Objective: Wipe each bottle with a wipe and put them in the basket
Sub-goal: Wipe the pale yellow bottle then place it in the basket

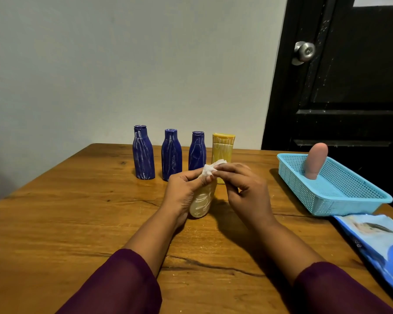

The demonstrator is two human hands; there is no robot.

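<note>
Obs., head view. Step in hand: wiping; judged to be the second bottle of six.

- Cream bottle (201,205): held over the middle of the counter (77,211), nearer its front edge than the standing row.
- Long axis: runs front to back and is tilted. The base points down toward the front edge and the cap end points up toward the back edge. Cannot tell whether the base touches the wood.
- Left hand (184,191): its fingers (191,177) are curled round the bottle's body from the left side and clamp it.
- Right hand (243,186): fingertips are drawn together, pinching a white wipe (210,169) against the cap end. The cap itself is hidden under the wipe.
- Back edge: three blue bottles (143,155) and a yellow bottle (222,147) stand upright in a row, streaked white and apart from both hands.
- Basket (340,206): sits at the right edge of the counter. A pink bottle (315,162) is inside it, leaning toward its back wall.
- Wipe pack (379,241): lies just in front of the basket, at the front right corner.

Key relation: the basket lies to the right of both hands and the right hand is nearer to it, but the left hand carries the bottle. Judgement: the drop calls for either a hand-over to the right or a left reach across. The lower body shows white marks and probably needs wiping first.
</note>
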